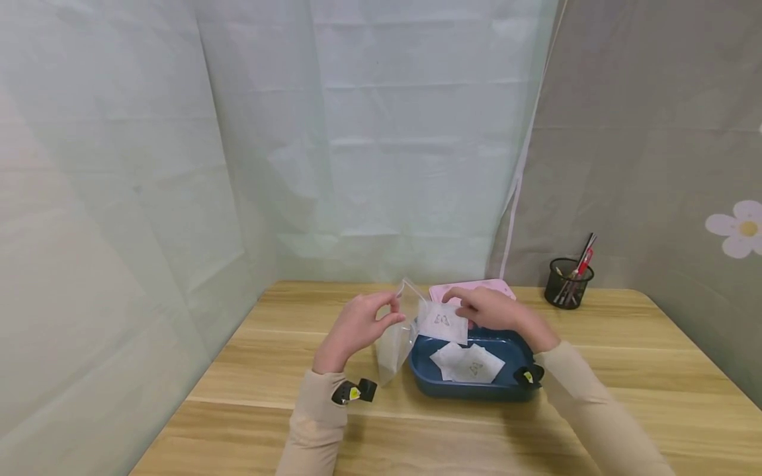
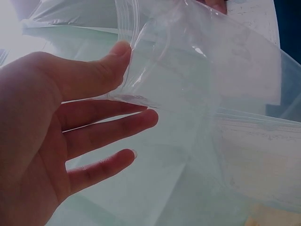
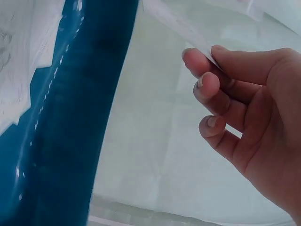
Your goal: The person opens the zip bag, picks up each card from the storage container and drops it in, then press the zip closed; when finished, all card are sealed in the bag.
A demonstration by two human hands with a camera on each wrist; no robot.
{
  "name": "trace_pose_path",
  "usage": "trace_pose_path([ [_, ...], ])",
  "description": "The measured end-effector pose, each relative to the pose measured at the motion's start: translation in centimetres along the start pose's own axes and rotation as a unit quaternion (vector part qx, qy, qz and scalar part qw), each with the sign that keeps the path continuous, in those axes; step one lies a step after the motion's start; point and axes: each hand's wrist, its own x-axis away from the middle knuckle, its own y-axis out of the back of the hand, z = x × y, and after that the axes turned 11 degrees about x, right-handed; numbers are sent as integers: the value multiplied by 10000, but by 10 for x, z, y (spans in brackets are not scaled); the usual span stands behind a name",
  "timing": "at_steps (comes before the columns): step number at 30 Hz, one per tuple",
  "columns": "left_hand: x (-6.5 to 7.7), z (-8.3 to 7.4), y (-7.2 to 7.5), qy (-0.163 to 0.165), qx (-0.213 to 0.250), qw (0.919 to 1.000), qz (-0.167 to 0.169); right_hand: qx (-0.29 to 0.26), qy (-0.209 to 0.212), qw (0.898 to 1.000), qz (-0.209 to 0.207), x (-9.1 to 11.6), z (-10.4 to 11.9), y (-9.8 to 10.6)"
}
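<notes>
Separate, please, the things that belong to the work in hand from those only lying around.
Belonging to the work:
clear bag, in the left hand
white packet, in the right hand
blue tray
packets inside it

Apparently just lying around:
pink item behind the tray
black mesh cup with pens

At the back edge of your wooden table (image 1: 238,380) lies a flat pink item (image 1: 497,286). Near the back right corner you have a black mesh cup (image 1: 561,293), with a slim red item (image 1: 586,260) and others leaning in it. Before you hangs pale green cloth (image 1: 393,165); to your right, grey cloth (image 1: 619,145) shows a yellow-centred pale flower (image 1: 742,229).
</notes>
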Motion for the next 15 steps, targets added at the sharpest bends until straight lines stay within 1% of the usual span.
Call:
trace_pose_path([
  [6,1,0,1,-44,-49,10000,14,-244,-76,9992,-311,5,2,-4],
  [11,2,0,0,-99,-73,9999,13,-477,-225,9965,-645,9,2,-8],
  [15,2,0,-1,-104,-135,9999,-14,-647,-360,9913,-1089,10,5,-9],
])
